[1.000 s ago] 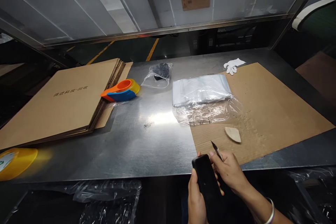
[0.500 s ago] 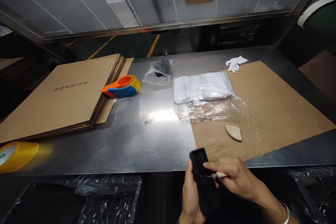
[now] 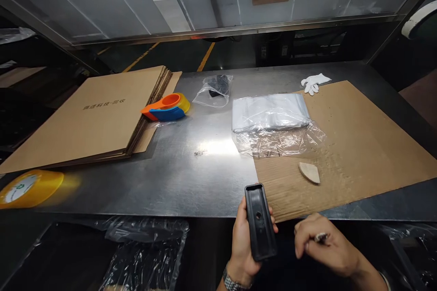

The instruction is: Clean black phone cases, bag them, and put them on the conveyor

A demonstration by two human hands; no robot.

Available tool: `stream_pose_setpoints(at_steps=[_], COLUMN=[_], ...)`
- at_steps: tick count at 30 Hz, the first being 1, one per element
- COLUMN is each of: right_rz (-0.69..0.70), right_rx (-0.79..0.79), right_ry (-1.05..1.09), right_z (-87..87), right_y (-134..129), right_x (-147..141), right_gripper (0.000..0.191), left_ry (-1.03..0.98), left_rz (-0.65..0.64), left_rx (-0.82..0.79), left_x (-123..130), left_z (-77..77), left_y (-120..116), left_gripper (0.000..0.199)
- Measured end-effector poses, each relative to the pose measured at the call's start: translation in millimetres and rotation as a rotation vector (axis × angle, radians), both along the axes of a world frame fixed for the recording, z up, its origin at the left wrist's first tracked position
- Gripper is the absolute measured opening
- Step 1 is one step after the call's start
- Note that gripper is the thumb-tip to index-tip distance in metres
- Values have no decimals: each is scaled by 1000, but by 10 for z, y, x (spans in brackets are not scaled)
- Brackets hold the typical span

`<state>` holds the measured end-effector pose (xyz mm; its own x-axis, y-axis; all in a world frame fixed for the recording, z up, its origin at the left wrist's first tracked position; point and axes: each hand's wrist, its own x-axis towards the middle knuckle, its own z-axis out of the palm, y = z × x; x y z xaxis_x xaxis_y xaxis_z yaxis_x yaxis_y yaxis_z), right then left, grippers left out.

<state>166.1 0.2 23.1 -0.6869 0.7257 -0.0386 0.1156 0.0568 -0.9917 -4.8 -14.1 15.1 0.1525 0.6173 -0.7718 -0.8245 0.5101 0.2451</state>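
Note:
My left hand (image 3: pixel 243 241) is wrapped round a black plastic housing (image 3: pixel 260 232), a long narrow shell with raised rims and a small hole in its hollow side. That hollow side faces up toward me, just in front of the table edge. Apart from it, to the right, my right hand (image 3: pixel 324 245) is closed on a small trimming knife (image 3: pixel 320 237). Only a bit of the knife shows between the fingers; its blade is hidden now. Beyond this hand a pale quarter-round wedge (image 3: pixel 309 173) lies on the cardboard sheet (image 3: pixel 368 145).
On the metal table (image 3: pixel 191 182) lie clear plastic bags (image 3: pixel 271 111), a bagged black part (image 3: pixel 218 86), a white glove (image 3: pixel 314 83), an orange-blue tape dispenser (image 3: pixel 167 107) and stacked cardboard (image 3: pixel 99 118). A yellow tape roll (image 3: pixel 37 188) is at left. Plastic-lined bins (image 3: pixel 146 254) stand below.
My right hand has moved away from the black housing to the right, taking the knife along. My left hand has tilted the housing so its hollow side shows more fully. The view has shifted slightly left.

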Motion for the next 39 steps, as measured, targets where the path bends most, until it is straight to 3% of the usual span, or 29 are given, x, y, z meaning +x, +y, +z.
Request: stream_pose_setpoints(at_steps=[3,8,15,19,24,26,30,32,34,39], right_rz=[-95,-101,-179,-293,-380,-472,-834,-896,-788,-314], right_rx=[-37,-113,-102,-91,-89,-76,56,79,35,-179], right_ry=[-88,-58,-112,-174,-250,-315,-472,-459,-364,-138], right_z=[-20,-12,-37,-75,-155,-195,-198,-139,-61,45], right_y=[26,27,36,23,35,104,320,391,406,327], right_x=[10,-88,-182,-204,-155,-64,206,298,315,156], right_gripper=[22,24,29,35,28,32,42,44,42,50], left_ry=[-23,-49,-24,-9,-31,-29,-7,7,21,12], left_rz=[-23,-26,-15,-32,-32,-37,-93,-180,-293,-553], left_rx=[15,44,39,32,4,-10,52,96,136,266], left_x=[-26,-29,-3,25,50,54,62,76,98,115], left_z=[-17,-56,-36,-8,26,23,-17,-41,-59,-93], left_y=[6,-2,-23,-27,-8,0,-6,-16,-22,-7], left_gripper=[50,53,51,50,50,50,51,57,63,59])
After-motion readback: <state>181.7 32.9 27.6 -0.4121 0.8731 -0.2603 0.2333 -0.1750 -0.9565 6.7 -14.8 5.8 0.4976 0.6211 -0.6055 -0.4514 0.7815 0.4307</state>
